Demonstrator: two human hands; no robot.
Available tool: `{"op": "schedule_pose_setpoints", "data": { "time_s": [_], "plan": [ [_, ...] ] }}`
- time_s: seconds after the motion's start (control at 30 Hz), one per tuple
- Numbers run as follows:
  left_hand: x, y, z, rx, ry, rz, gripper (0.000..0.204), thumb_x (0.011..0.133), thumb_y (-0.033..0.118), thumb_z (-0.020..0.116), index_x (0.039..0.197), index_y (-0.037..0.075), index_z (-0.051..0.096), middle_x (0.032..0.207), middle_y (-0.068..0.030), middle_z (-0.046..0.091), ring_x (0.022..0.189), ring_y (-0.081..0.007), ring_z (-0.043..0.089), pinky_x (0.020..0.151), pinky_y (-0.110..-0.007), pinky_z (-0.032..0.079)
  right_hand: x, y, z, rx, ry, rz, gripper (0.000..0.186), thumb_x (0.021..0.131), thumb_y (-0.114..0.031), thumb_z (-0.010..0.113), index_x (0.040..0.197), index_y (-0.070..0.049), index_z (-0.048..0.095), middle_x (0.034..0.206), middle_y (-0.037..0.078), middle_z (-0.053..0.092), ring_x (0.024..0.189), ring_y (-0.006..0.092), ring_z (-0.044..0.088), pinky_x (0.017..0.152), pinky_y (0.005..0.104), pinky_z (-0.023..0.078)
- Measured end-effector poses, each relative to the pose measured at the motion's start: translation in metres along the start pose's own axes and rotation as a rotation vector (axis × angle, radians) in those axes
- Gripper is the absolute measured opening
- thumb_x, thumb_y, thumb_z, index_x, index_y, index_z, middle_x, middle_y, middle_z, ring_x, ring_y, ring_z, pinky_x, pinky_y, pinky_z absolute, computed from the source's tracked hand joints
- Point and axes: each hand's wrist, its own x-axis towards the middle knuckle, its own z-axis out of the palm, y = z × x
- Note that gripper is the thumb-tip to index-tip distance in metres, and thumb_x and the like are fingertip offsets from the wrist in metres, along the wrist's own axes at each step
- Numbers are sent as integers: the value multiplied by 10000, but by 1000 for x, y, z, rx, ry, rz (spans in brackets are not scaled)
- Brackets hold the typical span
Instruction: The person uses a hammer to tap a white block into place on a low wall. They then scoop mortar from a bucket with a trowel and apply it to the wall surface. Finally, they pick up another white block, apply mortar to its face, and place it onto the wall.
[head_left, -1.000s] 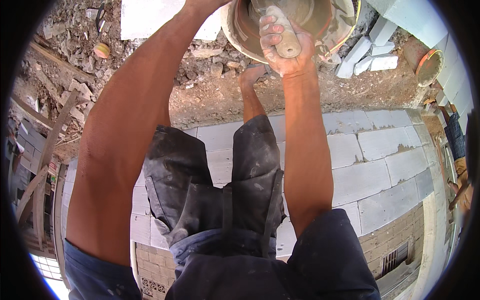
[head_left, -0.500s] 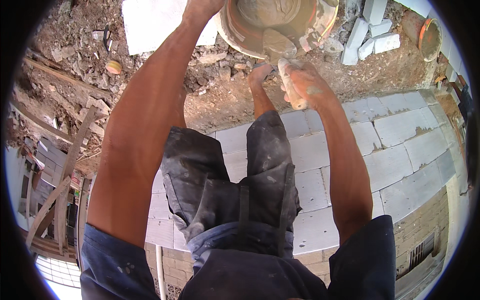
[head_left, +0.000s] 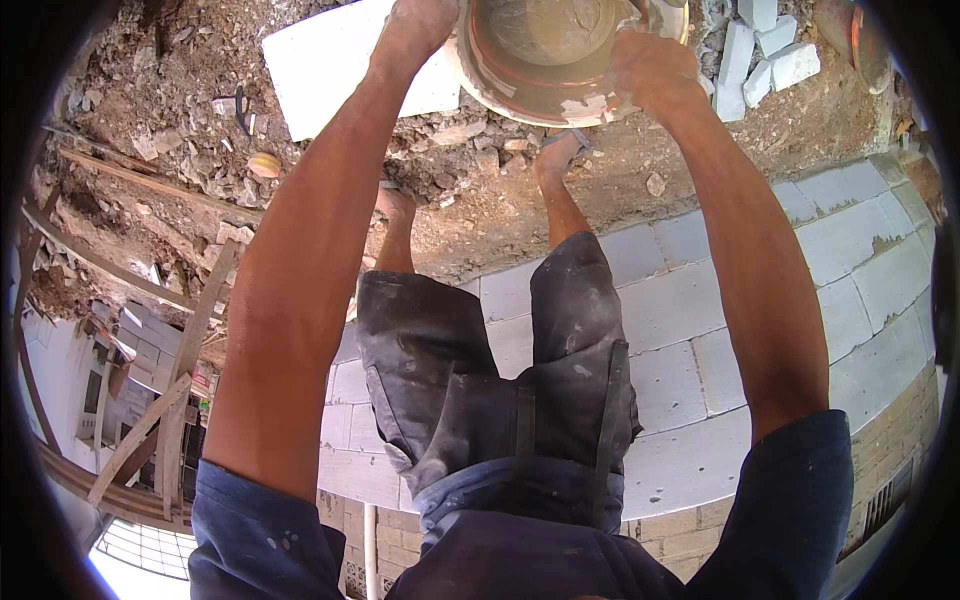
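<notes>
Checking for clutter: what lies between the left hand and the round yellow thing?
The head view shows a white slab, then dirt, between left hand and yellow thing.

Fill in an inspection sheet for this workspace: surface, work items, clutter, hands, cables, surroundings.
Surface: bare, uneven earth strewn with rubble.
Work items: round bucket, cut off by the upper picture edge, with wet grey-brown mix inside.
Clutter: broken pale block pieces right of the bucket; white slab to its left; small yellow-orange round item on the rubble.
Hands: left hand at the bucket's left side, right hand at its right rim; fingers mostly hidden, grip unclear.
Cables: nothing seen for certain.
Surroundings: pale block wall; timber poles at left.
</notes>
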Motion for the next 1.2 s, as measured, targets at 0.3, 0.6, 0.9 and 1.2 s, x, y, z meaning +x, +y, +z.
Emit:
{"op": "schedule_pose_setpoints", "data": {
  "time_s": [0.3, 0.6, 0.9, 1.2],
  "plan": [
    [0, 26, -11, -194, -130, -240, 442, 892, 294, 531, 1252, 40, 497, 966, -261, 634, 864, -429, 618, 794, -455, 501, 2, -42, 121, 2383, -505, 154, 257, 1009, -241, 326, 1066, -32, 464, 805, 127, 538, 649, 200, 593, 502, 316, 498],
    [-13, 33, -31, -273, -255, -285, 599, 937, 561, 425, 1284, 73, 455, 1080, -156, 598, 936, -244, 648, 776, -349, 569, 10, -83, 45, 3693, -843, -754, 317, 942, -280, 401, 851, 10, 493, 729, 99, 554, 604, 187, 604, 556, 343, 578],
    [-8, 35, -30, -152, -277, -223, 574, 913, 578, 470, 1221, 94, 500, 945, -129, 628, 836, -221, 630, 702, -356, 579, 20, 1, 67, 3770, -849, -940, 265, 826, -88, 574, 1013, 33, 429, 815, 90, 513, 640, 173, 576, 534, 306, 537],
    [-11, 74, -2, -193, -423, -330, 360, 717, 187, 693, 983, -53, 649, 868, -156, 668, 790, -253, 643, 765, -351, 490, -59, 18, 62, 763, 74, 57, 276, 882, -181, 550, 1114, -32, 571, 1022, 139, 574, 815, 256, 610, 731, 402, 523]
  ]
}}
